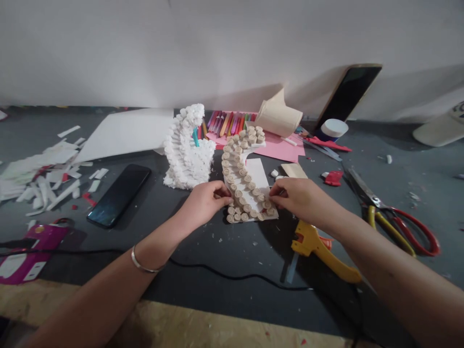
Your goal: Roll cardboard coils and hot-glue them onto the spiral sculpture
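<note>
A white cutout (255, 176) shaped like a number 2 lies flat on the dark tabletop, its outline lined with small beige paper rolls (247, 178). At its lower left edge, my left hand (208, 200) is closed, thumb and fingers pinching the edge beside the rolls. My right hand (293, 195) is closed at the lower right edge, fingertips touching near a roll; what lies between them is hidden. Behind my left hand stands a similar shape covered in white crumpled paper (186, 152). A yellow glue gun (319, 246) lies below my right hand.
Scissors (377, 203) with red and yellow handles lie at the right. A beige paper roll (279, 116), crayons (226, 123) and a leaning phone (350, 92) are at the back. A black phone (119, 195) and white paper strips (43, 181) lie left. A cable (224, 274) crosses the front.
</note>
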Action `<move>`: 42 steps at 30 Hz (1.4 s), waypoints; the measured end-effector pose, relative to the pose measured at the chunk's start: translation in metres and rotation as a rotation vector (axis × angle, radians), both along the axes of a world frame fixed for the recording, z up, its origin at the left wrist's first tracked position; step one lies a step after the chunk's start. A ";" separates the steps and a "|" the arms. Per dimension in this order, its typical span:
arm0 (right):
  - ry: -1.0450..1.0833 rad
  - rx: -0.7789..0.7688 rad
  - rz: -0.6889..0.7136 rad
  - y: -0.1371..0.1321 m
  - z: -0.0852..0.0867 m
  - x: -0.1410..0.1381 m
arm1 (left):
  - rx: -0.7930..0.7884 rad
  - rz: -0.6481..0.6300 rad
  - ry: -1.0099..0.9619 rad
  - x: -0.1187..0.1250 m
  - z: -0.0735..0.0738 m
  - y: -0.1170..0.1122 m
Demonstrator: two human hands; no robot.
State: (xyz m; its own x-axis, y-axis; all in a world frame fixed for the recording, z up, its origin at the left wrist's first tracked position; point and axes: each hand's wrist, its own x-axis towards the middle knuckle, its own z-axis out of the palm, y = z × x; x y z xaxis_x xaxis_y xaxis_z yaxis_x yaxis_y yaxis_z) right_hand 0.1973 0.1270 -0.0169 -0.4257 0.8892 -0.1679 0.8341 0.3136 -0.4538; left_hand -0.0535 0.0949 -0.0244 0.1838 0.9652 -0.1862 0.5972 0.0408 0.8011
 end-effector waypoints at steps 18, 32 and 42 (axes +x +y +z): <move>0.001 -0.012 -0.019 0.002 -0.001 -0.003 | -0.061 -0.065 0.050 -0.004 0.004 -0.005; 0.003 -0.007 -0.032 0.001 -0.005 -0.001 | 0.045 -0.057 0.096 -0.013 0.001 -0.009; -0.041 -0.006 -0.035 0.001 0.000 -0.004 | 0.228 -0.183 0.168 -0.008 -0.006 -0.010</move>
State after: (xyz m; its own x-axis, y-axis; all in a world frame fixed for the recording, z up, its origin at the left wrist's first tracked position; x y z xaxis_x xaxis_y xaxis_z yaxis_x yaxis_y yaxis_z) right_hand 0.1931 0.1285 -0.0168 -0.3869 0.9023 -0.1903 0.8625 0.2810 -0.4210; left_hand -0.0619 0.0852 -0.0302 0.3430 0.9393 -0.0114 0.7023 -0.2484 0.6671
